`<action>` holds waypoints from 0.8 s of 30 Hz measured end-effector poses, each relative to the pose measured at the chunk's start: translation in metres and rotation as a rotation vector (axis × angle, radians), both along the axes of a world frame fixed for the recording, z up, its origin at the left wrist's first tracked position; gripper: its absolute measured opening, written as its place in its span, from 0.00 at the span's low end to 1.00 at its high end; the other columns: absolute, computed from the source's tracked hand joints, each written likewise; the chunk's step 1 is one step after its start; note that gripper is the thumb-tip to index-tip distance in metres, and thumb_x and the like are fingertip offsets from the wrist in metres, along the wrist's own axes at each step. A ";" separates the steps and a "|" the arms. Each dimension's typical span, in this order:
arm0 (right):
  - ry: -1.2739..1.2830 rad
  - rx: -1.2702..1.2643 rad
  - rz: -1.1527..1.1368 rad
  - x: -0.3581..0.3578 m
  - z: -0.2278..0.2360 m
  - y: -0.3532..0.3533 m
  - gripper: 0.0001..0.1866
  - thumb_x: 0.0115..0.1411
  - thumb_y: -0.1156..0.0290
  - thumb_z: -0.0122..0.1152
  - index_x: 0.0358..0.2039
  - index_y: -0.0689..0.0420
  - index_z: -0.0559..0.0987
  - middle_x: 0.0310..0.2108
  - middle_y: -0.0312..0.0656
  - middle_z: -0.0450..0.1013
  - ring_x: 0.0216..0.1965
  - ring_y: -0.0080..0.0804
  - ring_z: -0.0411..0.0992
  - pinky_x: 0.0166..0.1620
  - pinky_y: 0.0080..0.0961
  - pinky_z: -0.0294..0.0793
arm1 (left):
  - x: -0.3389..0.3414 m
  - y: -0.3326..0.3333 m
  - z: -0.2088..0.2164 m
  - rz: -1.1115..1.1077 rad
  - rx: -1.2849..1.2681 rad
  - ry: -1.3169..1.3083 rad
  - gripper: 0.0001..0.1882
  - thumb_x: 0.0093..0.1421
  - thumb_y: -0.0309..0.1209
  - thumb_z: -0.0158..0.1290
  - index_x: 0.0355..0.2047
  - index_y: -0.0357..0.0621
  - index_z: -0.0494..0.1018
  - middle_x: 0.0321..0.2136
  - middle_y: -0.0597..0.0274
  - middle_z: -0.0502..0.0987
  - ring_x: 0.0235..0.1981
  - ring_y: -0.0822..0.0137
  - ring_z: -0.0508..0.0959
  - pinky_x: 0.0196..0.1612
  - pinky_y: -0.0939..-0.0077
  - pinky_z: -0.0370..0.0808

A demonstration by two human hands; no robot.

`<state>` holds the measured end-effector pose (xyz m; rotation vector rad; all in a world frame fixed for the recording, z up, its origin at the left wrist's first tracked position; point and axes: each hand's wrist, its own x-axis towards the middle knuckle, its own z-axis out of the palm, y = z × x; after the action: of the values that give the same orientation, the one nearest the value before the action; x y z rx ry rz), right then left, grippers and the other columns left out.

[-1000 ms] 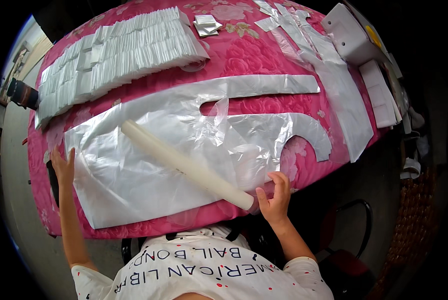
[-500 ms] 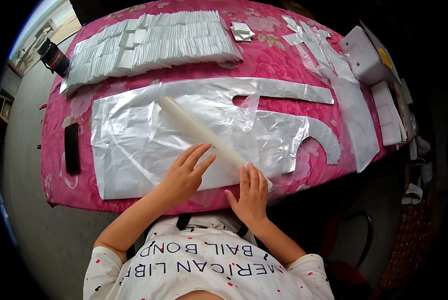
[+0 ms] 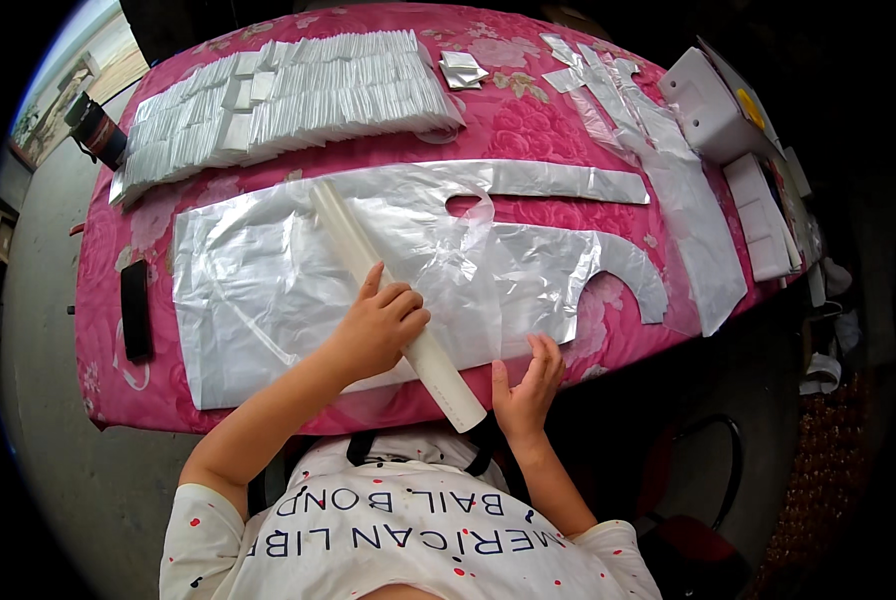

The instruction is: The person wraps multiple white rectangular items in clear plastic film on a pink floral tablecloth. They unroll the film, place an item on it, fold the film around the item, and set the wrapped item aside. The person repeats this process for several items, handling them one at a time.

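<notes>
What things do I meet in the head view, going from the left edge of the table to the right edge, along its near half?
Black flat bar → clear plastic sheet → left hand on the white tube → right hand → white boxes.

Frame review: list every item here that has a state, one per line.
white tube: lying diagonally on the sheet
clear plastic sheet: spread flat, cut-outs at its right end
left hand: curled over the tube
right hand: open, fingers on the sheet's near edge
folded white packets: lined up in overlapping rows
black bar: lying flat
</notes>
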<state>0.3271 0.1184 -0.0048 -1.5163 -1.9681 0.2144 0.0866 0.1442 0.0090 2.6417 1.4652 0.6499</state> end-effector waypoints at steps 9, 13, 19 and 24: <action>-0.156 -0.073 0.057 0.035 0.002 0.028 0.13 0.46 0.77 0.54 0.34 0.58 0.77 0.37 0.42 0.72 0.39 0.43 0.70 0.41 0.33 0.70 | -0.057 -0.014 0.078 0.284 0.104 -0.386 0.20 0.34 0.24 0.59 0.31 0.47 0.68 0.33 0.62 0.73 0.43 0.59 0.72 0.61 0.50 0.51; -0.100 -0.148 -0.015 0.061 0.056 0.082 0.09 0.46 0.78 0.53 0.29 0.58 0.78 0.25 0.43 0.73 0.27 0.42 0.72 0.32 0.32 0.71 | -0.093 -0.035 0.087 0.301 0.196 -0.661 0.15 0.46 0.28 0.52 0.35 0.42 0.65 0.34 0.58 0.71 0.45 0.62 0.71 0.61 0.56 0.54; -0.233 -0.297 0.185 0.111 0.082 0.201 0.11 0.45 0.79 0.52 0.31 0.59 0.78 0.28 0.46 0.74 0.31 0.42 0.73 0.34 0.33 0.70 | -0.126 -0.066 0.083 0.405 0.216 -0.907 0.22 0.41 0.33 0.56 0.38 0.40 0.64 0.38 0.58 0.68 0.47 0.60 0.67 0.60 0.57 0.54; -0.575 -0.164 -0.032 0.145 0.063 0.264 0.15 0.44 0.77 0.55 0.36 0.59 0.77 0.35 0.45 0.74 0.39 0.41 0.71 0.46 0.36 0.67 | -0.120 -0.076 0.089 0.417 0.219 -1.120 0.24 0.40 0.28 0.53 0.41 0.39 0.64 0.40 0.57 0.66 0.50 0.61 0.65 0.62 0.57 0.52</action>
<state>0.4721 0.3829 0.0586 -1.8656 -2.4085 -0.0921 -0.0335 0.0678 0.0981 1.4456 1.5053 1.9518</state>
